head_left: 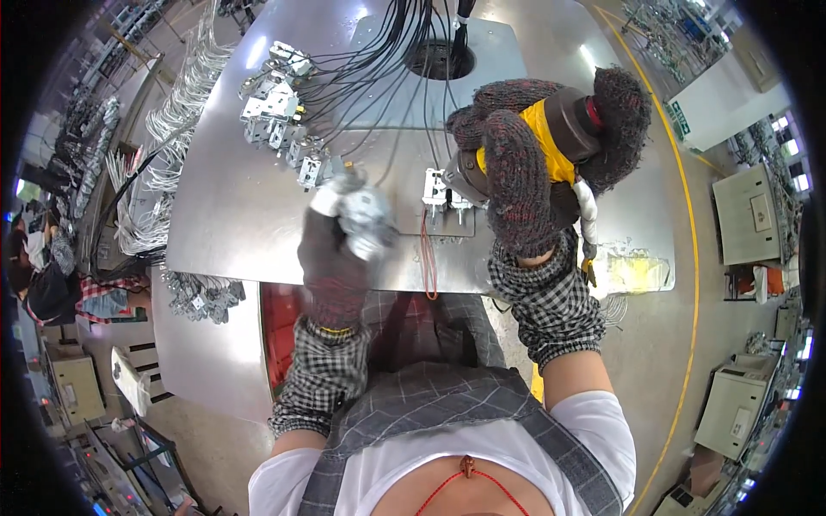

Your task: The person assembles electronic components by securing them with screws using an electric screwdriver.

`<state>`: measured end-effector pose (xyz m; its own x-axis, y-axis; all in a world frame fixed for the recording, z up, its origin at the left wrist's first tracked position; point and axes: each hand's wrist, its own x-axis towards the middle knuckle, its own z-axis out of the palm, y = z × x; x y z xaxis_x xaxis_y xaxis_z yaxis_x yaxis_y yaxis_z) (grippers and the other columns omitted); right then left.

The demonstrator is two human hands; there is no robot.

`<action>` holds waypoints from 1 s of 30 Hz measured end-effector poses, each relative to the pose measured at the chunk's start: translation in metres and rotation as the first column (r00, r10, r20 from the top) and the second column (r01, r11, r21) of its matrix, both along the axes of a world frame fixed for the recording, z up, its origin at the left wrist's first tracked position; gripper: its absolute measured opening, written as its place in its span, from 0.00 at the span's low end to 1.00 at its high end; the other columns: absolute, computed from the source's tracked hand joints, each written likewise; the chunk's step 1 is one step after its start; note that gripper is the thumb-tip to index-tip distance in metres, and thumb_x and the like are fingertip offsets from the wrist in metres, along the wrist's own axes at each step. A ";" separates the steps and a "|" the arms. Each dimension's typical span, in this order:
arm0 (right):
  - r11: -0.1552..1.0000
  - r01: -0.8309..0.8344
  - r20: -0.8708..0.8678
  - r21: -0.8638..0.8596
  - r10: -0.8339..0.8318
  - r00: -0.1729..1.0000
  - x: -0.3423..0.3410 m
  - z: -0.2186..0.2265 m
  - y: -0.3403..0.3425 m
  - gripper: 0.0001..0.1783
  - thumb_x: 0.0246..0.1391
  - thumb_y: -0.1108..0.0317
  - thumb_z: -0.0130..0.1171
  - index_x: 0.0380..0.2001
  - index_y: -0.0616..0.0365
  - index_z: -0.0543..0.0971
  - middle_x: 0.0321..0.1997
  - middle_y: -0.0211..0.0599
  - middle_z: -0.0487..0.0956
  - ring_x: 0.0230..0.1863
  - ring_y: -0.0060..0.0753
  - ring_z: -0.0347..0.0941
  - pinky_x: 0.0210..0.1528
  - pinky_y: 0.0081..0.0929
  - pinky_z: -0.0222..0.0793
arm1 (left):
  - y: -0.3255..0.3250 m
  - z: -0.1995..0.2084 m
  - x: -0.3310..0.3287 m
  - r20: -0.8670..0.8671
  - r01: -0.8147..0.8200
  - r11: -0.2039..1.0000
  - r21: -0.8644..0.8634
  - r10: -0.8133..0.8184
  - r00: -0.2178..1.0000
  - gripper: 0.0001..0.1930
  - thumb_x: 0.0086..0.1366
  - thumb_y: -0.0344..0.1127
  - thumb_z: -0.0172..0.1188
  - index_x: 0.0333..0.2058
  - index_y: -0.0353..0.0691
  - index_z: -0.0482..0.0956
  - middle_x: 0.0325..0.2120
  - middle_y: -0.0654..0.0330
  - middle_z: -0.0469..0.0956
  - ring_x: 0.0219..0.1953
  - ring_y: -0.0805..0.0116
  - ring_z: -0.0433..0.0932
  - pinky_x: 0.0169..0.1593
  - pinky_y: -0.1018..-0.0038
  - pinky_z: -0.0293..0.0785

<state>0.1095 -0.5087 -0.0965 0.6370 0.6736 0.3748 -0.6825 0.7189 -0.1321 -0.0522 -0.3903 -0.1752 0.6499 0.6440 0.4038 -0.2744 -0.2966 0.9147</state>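
My left hand (pixel 331 258), in a dark knitted glove, is over the near part of the metal table (pixel 232 232). It is closed on a silvery metal part (pixel 366 215); both are smeared by motion. My right hand (pixel 516 168), in a similar glove, wraps round a power tool (pixel 542 133) with a yellow and dark grey body. A knitted dark cover (pixel 624 129) sits at its far right end. The tool's grey head is close beside a small silver metal fitting (pixel 435 187) on the table; I cannot tell whether they touch.
Several metal fittings (pixel 271 116) on black cables (pixel 370 73) lie at the table's far left, the cables running to a round hole (pixel 440 60). A thin orange loop (pixel 428 267) hangs over the front edge. White cables (pixel 172 129) hang at left. Cabinets (pixel 747 215) stand right.
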 end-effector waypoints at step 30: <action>0.299 0.946 0.704 0.124 -0.699 0.128 0.009 0.012 0.006 0.43 0.54 0.78 0.63 0.67 0.43 0.54 0.38 0.48 0.79 0.34 0.38 0.79 0.31 0.37 0.82 | 0.033 0.054 0.054 -0.478 0.460 0.784 0.417 -0.241 0.845 0.35 0.47 0.49 0.74 0.53 0.41 0.75 0.35 0.52 0.79 0.36 0.55 0.81 0.40 0.64 0.76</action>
<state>0.1182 -0.5028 -0.0841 0.6077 -0.0001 0.7942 0.6318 0.6060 -0.4833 0.0022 -0.3569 -0.1210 0.9557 0.1175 0.2699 -0.1171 -0.6896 0.7147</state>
